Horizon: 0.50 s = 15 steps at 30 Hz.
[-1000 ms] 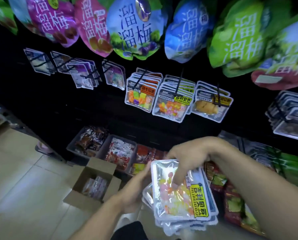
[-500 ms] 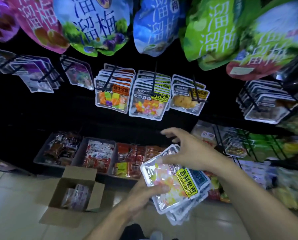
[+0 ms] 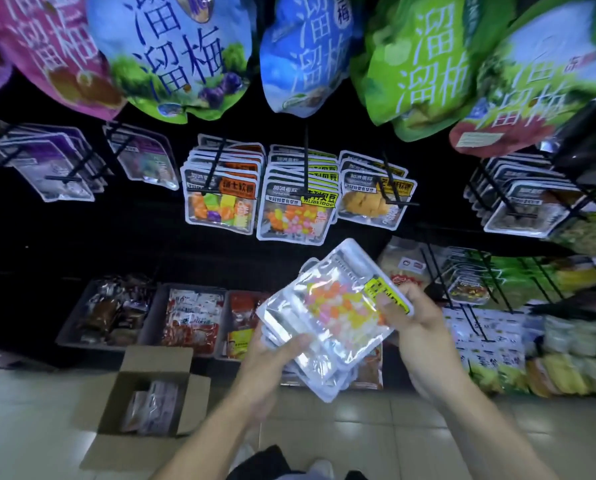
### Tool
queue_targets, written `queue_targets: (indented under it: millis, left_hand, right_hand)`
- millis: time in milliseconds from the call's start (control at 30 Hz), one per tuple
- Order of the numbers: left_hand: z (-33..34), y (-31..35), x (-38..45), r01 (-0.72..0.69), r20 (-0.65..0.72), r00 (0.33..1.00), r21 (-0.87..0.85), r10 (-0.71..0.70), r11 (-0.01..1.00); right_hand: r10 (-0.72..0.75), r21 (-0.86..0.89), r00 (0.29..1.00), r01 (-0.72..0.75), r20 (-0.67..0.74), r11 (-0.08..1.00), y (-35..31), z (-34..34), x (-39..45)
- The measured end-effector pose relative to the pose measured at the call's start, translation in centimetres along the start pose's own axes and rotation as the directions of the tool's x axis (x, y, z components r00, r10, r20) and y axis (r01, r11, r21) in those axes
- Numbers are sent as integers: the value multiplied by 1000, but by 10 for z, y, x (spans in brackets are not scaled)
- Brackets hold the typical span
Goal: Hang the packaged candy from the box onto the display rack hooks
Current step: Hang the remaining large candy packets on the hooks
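Both hands carry a stack of clear candy packets (image 3: 327, 317) with orange, yellow and pink sweets and a yellow label. My left hand (image 3: 272, 355) grips the stack's lower edge, thumb on top. My right hand (image 3: 410, 317) pinches the top packet at its labelled right edge. Straight above, the same candy hangs in a full row on a black rack hook (image 3: 306, 161). The open cardboard box (image 3: 151, 393) sits on the floor at lower left with a few packets inside.
Neighbouring hooks carry orange-label packets (image 3: 220, 199) and yellow-sweet packets (image 3: 376, 199). Big plum bags (image 3: 185, 53) hang overhead. Grey bins of snacks (image 3: 116, 317) line the bottom shelf. More hooks and goods (image 3: 518, 202) crowd the right. Tiled floor (image 3: 29, 410) lies beside the box.
The stack has risen toward the hooks and tilted. My right hand moved from resting over the top packet to pinching its right edge. The view has swung right and closer to the rack.
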<state>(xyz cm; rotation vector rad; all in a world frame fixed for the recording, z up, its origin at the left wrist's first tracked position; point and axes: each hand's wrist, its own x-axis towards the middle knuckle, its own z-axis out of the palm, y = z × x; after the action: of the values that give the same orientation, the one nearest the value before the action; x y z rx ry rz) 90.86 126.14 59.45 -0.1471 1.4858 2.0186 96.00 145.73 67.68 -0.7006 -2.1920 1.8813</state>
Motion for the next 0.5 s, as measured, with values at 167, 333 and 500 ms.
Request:
queue_targets:
  millis: [167, 333, 500]
  left_hand:
    - [-10, 7, -12, 18, -2, 1000, -37, -18, 999]
    - [-22, 1, -25, 82, -128, 988, -28, -85, 996]
    - [-37, -4, -39, 129, -239, 957, -148, -162, 980]
  right_hand:
    - [98, 236, 991, -73, -96, 969, -5, 1, 5]
    - [47, 220, 990, -17, -131, 975, -17, -2, 21]
    - [-19, 140, 997, 29, -69, 990, -36, 17, 42]
